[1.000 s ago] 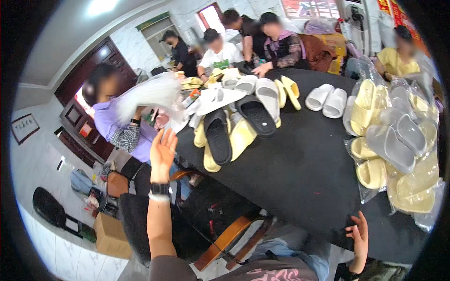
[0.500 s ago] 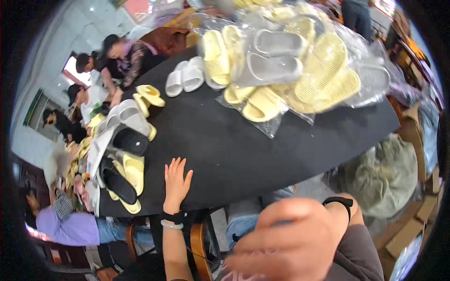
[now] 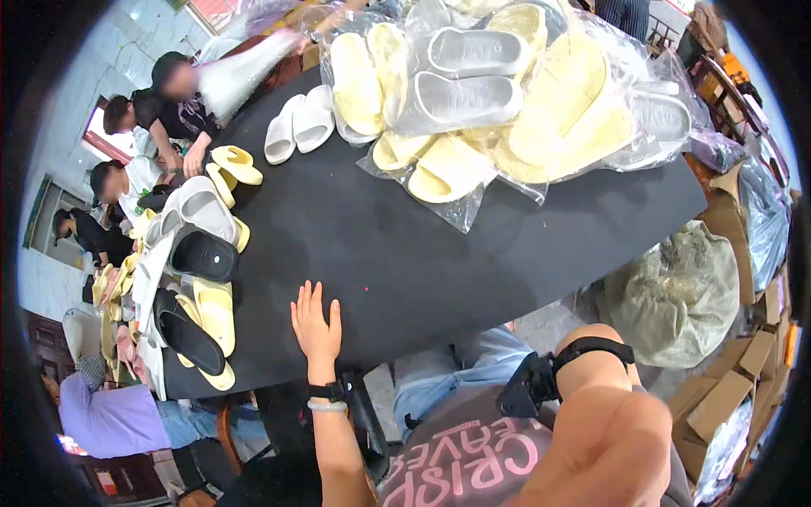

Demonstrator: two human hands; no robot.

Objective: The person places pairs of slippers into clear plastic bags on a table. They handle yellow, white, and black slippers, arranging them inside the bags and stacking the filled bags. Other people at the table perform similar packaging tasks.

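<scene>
My left hand lies on the black table near its front edge, fingers stretched out, holding nothing. To its left, nearest to it, are a yellow slipper and a black slipper. Close to the camera, my right hand is raised and bent back toward me at the lower edge. Its fingers are out of sight, so I cannot tell what it holds. Several yellow slippers and grey slippers in clear plastic bags form a pile at the table's far side.
A white pair of slippers stands left of the pile. More loose slippers line the left edge, including a yellow pair. Other people, one in a purple top, are at the left. A green-grey sack and cardboard boxes are at the right.
The view has shifted slightly, so the slippers sit farther left and higher. My right hand has moved down and right, closer to me. My left hand still lies flat on the table.
</scene>
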